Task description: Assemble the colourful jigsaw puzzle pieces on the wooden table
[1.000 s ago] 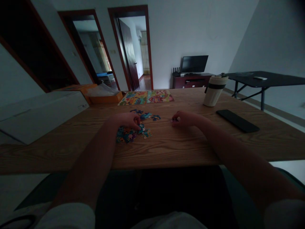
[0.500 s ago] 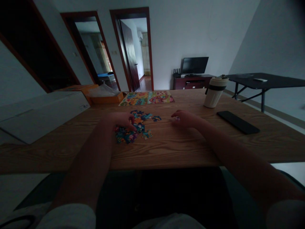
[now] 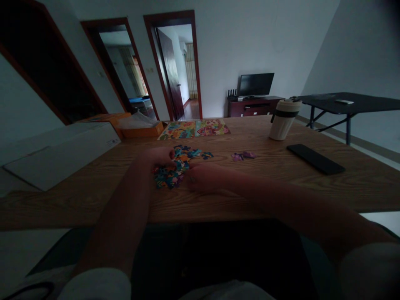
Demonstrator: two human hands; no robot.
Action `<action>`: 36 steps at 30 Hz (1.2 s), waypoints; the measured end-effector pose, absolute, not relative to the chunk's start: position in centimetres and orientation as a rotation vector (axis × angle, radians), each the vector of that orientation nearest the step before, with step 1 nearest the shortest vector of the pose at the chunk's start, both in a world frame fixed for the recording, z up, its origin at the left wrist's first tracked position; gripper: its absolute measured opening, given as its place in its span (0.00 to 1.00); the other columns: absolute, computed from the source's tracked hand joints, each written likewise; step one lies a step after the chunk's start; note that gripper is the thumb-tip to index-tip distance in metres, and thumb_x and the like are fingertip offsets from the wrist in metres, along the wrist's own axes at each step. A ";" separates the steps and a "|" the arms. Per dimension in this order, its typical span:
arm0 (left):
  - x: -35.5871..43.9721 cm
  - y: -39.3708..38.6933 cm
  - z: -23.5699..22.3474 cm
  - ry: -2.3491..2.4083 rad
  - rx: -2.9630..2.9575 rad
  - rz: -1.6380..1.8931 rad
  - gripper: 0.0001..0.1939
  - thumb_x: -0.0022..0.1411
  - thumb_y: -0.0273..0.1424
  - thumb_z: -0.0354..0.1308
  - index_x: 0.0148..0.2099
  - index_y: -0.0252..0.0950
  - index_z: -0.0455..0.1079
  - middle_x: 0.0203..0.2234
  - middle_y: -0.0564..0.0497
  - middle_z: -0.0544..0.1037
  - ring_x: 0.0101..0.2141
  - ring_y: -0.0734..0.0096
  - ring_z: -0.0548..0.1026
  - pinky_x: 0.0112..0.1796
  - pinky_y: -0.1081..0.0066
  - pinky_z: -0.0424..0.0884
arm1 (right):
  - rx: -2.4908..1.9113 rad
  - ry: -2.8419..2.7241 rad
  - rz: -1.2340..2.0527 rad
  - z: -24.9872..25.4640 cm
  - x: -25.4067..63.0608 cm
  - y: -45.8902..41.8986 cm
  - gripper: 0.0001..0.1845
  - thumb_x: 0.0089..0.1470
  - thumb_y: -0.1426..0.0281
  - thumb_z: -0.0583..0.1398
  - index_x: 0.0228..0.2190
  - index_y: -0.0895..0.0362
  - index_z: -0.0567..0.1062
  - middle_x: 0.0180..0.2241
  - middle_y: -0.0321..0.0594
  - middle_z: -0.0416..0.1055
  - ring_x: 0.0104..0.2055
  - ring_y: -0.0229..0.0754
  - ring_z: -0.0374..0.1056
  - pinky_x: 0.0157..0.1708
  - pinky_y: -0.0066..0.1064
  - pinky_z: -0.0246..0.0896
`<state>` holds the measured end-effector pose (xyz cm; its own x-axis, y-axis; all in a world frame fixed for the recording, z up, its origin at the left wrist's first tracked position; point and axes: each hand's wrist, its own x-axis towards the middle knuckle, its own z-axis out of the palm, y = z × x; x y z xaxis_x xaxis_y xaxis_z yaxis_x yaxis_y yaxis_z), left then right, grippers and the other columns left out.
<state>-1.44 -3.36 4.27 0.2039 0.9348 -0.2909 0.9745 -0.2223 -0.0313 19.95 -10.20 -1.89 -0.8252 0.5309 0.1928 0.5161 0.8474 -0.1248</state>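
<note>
The left hand rests on the upper left of a loose heap of jigsaw pieces, its fingers curled down among them. The right hand lies against the heap's lower right edge, its arm reaching in across the front of the body. The two hands are apart, with part of the heap showing between them. Whether either one is pinching a piece I cannot tell, since the light is dim and the fingers cover what lies beneath them. The heap sits on the wooden desk straight ahead of the person, its long axis running from lower left to upper right, with a few pieces trailing off to the right. A small group of purple pieces lies beyond the right hand, well apart from the heap. Farther along the desk are two illustrated picture cards, a cream tumbler with a dark band and a black phone
</note>
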 end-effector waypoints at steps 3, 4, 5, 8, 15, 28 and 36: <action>-1.7 -3.0 4.0 1.814 2.324 -0.287 0.18 0.52 0.45 0.62 0.39 0.38 0.66 0.33 0.50 0.77 0.32 0.64 0.74 0.27 0.71 0.60 | -0.817 -2.821 0.100 -1.7 18.3 -9.6 0.18 0.66 0.64 0.54 0.42 0.59 0.81 0.40 0.50 0.80 0.39 0.47 0.75 0.40 0.35 0.64; -1.8 -2.9 3.9 1.800 2.332 -0.263 0.19 0.53 0.46 0.62 0.38 0.38 0.67 0.32 0.50 0.77 0.32 0.63 0.74 0.27 0.71 0.60 | -0.835 -2.822 0.097 -1.6 18.0 -9.3 0.19 0.67 0.63 0.54 0.41 0.59 0.82 0.40 0.50 0.80 0.39 0.47 0.75 0.40 0.35 0.64; -1.8 -2.7 3.8 1.787 2.347 -0.240 0.19 0.53 0.47 0.61 0.38 0.38 0.67 0.31 0.50 0.77 0.32 0.63 0.73 0.27 0.71 0.60 | -0.860 -2.824 0.090 -1.6 17.7 -9.0 0.19 0.67 0.63 0.53 0.41 0.59 0.82 0.40 0.50 0.80 0.39 0.47 0.75 0.40 0.35 0.64; -1.9 -2.5 3.7 1.761 2.393 -0.204 0.19 0.51 0.48 0.62 0.36 0.39 0.67 0.30 0.49 0.77 0.31 0.63 0.73 0.27 0.70 0.59 | -0.913 -2.845 0.074 -1.7 17.2 -8.1 0.18 0.66 0.63 0.54 0.41 0.59 0.81 0.40 0.51 0.80 0.36 0.47 0.74 0.38 0.35 0.64; -1.7 -2.6 3.8 1.709 2.405 -0.209 0.16 0.52 0.45 0.61 0.36 0.39 0.68 0.31 0.50 0.77 0.32 0.63 0.73 0.28 0.70 0.60 | -0.884 -2.959 0.331 -0.5 16.7 -7.7 0.13 0.59 0.63 0.60 0.38 0.59 0.81 0.37 0.44 0.80 0.30 0.40 0.70 0.31 0.29 0.60; -0.5 -3.1 3.6 1.630 2.512 -0.025 0.17 0.58 0.47 0.58 0.35 0.38 0.67 0.30 0.50 0.76 0.29 0.66 0.70 0.27 0.69 0.60 | -1.029 -2.979 0.127 4.3 23.5 -8.6 0.12 0.52 0.67 0.65 0.40 0.57 0.79 0.38 0.43 0.78 0.35 0.42 0.70 0.34 0.32 0.60; 5.7 -5.8 1.2 1.143 2.607 0.117 0.20 0.63 0.44 0.59 0.52 0.37 0.73 0.41 0.48 0.79 0.38 0.64 0.76 0.39 0.69 0.67 | -1.461 -2.486 0.288 0.3 35.4 -2.9 0.19 0.58 0.71 0.60 0.52 0.57 0.76 0.47 0.46 0.78 0.37 0.42 0.74 0.40 0.33 0.67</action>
<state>5.73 -5.83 1.19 0.6818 0.7303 -0.0423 0.7067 -0.6426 0.2960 35.40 -2.89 0.26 -0.4695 0.8763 0.1079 0.8284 0.4795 -0.2897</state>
